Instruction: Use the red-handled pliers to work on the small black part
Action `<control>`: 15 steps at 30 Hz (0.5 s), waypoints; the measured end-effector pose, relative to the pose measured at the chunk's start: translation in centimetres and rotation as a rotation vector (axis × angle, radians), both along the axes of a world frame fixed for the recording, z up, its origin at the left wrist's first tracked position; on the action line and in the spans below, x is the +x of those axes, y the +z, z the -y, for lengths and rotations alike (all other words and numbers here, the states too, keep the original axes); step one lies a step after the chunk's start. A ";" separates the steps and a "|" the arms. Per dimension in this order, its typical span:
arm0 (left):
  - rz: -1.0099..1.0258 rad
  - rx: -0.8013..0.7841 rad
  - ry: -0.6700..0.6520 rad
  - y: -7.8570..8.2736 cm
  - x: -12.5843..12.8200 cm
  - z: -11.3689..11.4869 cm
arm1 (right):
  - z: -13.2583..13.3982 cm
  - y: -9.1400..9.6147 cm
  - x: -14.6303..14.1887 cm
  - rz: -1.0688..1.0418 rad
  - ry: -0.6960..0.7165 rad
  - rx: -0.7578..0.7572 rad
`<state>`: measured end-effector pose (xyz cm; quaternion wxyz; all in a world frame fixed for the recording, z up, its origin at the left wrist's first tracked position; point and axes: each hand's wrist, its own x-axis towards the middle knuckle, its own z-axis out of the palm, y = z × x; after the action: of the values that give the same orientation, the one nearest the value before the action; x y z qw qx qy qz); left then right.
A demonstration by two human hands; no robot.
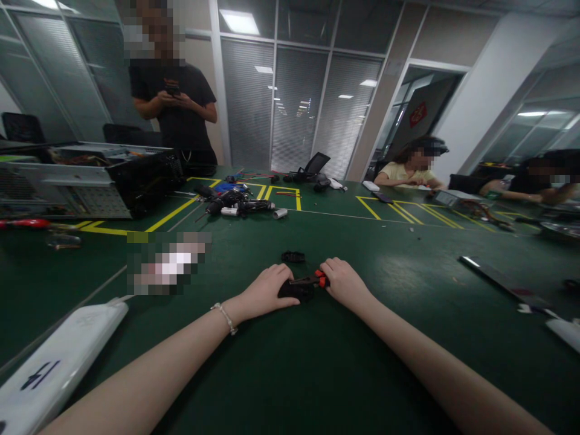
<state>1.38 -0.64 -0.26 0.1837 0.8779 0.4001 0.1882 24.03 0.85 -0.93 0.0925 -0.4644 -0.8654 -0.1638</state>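
Note:
My left hand (265, 293) is closed around a small black object (299, 292) low over the green table (344, 368); its kind is hard to make out. My right hand (347, 284) grips pliers with red handles (321, 278), largely covered by the fingers. Their dark jaws point left and reach the black object at the left hand's fingertips. Whether the jaws are clamped on it cannot be seen. Just beyond both hands lies another small black part (293, 257).
A white power bank (67, 362) lies at left, an opened computer case (86, 184) behind it. Farther off are a drill and tools (226, 202). A dark flat strip (498, 281) lies right. One person (174, 99) stands opposite; another (410, 172) sits at the far right side.

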 end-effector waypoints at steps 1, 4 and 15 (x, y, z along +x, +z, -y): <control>0.000 0.000 0.000 0.0 0.0 0.0 | 0.0 0.0 0.0 -0.002 -0.002 0.001; 0.002 -0.009 -0.001 -0.1 -0.1 -0.1 | 0.0 0.0 0.0 -0.005 -0.005 -0.001; 0.022 -0.005 -0.013 -0.4 -0.2 -0.2 | 0.1 0.2 -0.1 -0.009 0.001 -0.007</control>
<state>1.22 -0.40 -0.61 0.1913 0.8779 0.3930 0.1955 23.94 0.77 -0.77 0.0947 -0.4651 -0.8657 -0.1588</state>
